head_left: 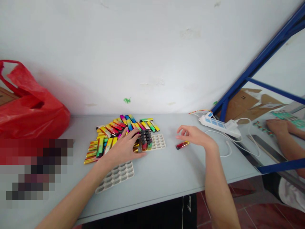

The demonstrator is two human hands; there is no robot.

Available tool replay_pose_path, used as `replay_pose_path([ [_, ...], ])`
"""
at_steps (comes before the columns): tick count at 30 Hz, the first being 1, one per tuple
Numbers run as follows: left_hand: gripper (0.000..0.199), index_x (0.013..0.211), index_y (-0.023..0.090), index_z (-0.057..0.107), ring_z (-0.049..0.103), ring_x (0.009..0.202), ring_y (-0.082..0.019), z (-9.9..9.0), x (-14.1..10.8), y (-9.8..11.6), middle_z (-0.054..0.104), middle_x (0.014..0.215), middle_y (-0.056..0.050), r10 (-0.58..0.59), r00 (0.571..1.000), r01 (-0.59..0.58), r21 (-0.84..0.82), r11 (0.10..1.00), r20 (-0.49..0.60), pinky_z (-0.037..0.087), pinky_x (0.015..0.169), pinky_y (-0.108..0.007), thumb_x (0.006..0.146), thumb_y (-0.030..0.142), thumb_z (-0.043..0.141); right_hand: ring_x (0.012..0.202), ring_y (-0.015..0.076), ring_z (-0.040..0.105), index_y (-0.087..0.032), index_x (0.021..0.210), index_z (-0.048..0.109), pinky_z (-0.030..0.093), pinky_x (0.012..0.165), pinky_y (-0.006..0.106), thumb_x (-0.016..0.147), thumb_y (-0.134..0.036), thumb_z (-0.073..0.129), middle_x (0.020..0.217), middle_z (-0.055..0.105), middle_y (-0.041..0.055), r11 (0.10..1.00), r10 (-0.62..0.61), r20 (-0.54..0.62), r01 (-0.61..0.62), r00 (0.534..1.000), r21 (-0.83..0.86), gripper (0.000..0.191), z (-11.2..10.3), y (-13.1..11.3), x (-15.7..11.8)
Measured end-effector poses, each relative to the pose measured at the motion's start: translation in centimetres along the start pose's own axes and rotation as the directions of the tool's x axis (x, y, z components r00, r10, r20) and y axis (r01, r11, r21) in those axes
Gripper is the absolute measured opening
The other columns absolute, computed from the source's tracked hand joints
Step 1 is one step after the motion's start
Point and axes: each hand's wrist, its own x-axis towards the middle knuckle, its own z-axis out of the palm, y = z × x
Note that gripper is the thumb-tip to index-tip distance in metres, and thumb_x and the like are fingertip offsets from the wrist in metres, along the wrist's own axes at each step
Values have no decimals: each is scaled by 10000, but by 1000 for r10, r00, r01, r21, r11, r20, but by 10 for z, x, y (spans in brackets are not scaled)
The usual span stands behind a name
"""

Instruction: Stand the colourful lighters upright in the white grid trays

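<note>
My left hand (126,144) has its fingers spread beside two rows of upright lighters (146,140) in a white tray with round cells (160,142); its fingertips are near or against their left side. Whether it grips any is hidden. My right hand (190,135) hovers over a single red lighter (182,145) lying on the table, its fingers curved and apart, with nothing between them. A pile of shiny multicoloured lighters (113,127) lies behind and left of my left hand. A second white tray (115,176) sits under my left forearm.
A red plastic bag (30,108) stands at the left. On the right are a white power strip (219,124) with cables, a blue metal frame (252,68) and cardboard boxes (243,103). Beyond the frame, another person's hands (278,127) are near small green parts.
</note>
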Motion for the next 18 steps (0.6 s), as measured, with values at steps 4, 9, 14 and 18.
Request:
replay_pose_path([
  [4, 745, 1287, 159, 678, 548, 1368, -427, 3, 1, -2, 569, 1493, -180, -12, 1000, 13, -22, 1000, 5, 283, 1257, -608, 809, 731, 701, 888, 218, 642, -219, 1078, 758, 482, 780, 309, 701, -399, 886, 1008, 722, 65, 1000, -1, 161, -2, 987, 19, 437, -5, 28, -9],
  [9, 721, 1283, 144, 677, 553, 1369, -419, 0, 2, -2, 561, 1501, -193, -16, 1000, 16, -10, 1000, 24, 293, 1258, -601, 822, 696, 706, 898, 229, 637, -206, 930, 764, 465, 796, 310, 748, -271, 831, 969, 683, 60, 992, -18, 193, 42, 981, -121, 205, 14, 20, 4],
  [14, 696, 1308, 137, 674, 506, 1431, -397, -6, 2, -4, 554, 1509, -207, 29, 998, -29, -15, 999, 61, 239, 1286, -604, 830, 641, 711, 827, 208, 634, -197, 1010, 618, 430, 734, 298, 965, -298, 613, 925, 712, 54, 987, -140, -68, 133, 988, -92, 110, 34, -1, 24],
  [18, 666, 1283, 123, 685, 447, 1479, -407, -13, 1, -4, 513, 1546, -233, 43, 993, -41, -19, 999, 110, 210, 1287, -632, 797, 575, 747, 774, 182, 651, -214, 1113, 526, 450, 770, 308, 1031, -311, 506, 954, 714, 46, 963, -229, -247, 257, 941, 85, 129, 57, -18, 37],
])
